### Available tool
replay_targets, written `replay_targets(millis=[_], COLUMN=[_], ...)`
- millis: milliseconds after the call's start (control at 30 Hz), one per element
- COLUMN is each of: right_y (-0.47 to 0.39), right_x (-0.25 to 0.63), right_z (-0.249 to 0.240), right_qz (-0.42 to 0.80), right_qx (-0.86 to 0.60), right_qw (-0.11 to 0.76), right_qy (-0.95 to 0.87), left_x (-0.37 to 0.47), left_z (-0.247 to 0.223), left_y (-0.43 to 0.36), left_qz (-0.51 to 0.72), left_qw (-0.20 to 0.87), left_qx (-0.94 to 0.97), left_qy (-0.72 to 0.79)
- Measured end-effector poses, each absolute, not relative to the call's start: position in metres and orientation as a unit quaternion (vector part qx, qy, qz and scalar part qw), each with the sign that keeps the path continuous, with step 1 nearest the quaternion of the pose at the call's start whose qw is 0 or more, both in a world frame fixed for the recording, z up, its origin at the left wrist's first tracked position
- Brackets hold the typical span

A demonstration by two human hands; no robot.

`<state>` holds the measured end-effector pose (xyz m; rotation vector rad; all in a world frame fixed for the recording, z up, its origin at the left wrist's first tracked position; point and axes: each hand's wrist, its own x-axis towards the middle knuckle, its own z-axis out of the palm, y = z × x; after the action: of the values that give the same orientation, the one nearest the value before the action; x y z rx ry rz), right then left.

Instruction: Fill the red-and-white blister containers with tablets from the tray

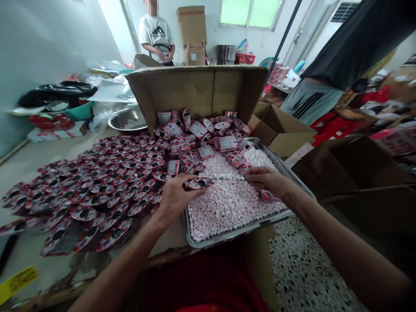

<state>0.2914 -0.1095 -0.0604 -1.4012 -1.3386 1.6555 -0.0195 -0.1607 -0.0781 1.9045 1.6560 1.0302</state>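
Dozens of red packs (85, 212) on worktop (27, 162), left. Left hand (173, 197) pinches held pack (199, 183), hole up, over tray (192, 242) of white pellets (224, 208). Right hand (270, 180) pinches thin strip (227, 177), strip's left end near that pack.

The left edge cuts the yellow label (18, 284); print on the packets (227, 143) is illegible.

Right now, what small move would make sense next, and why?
Perhaps align the narrow strip in the right hand with the packet in the left hand: the strip bears pale pieces, and its far end is near the packet's dark opening.
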Motion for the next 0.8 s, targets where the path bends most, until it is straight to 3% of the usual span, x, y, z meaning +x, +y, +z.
replay_targets(millis=[133, 300, 433, 533, 700, 800], right_y=[-0.098, -0.089, -0.093, -0.106, -0.149, -0.170], right_x=[0.276, 0.251, 0.265, 0.297, 0.324, 0.317], right_z=[-0.021, 0.043, 0.065, 0.029, -0.079, -0.119], right_qz=[0.556, 0.318, 0.194, 0.193, 0.116, 0.127], right_qx=[-0.524, -0.509, -0.491, -0.555, -0.672, -0.683], right_qw=[0.200, 0.053, 0.029, 0.068, 0.303, 0.381], right_qy=[-0.614, -0.798, -0.849, -0.806, -0.666, -0.610], left_x=[-0.009, -0.003, -0.003, -0.005, 0.008, 0.015], left_z=[-0.084, -0.101, -0.094, -0.087, -0.096, -0.093], left_y=[-0.158, -0.159, -0.165, -0.171, -0.172, -0.169], left_qz=[0.377, 0.394, 0.403, 0.428, 0.517, 0.521], left_qw=[0.231, 0.234, 0.186, 0.159, 0.269, 0.293], left_qx=[0.690, 0.688, 0.694, 0.693, 0.581, 0.557], left_qy=[0.573, 0.563, 0.567, 0.558, 0.568, 0.577])
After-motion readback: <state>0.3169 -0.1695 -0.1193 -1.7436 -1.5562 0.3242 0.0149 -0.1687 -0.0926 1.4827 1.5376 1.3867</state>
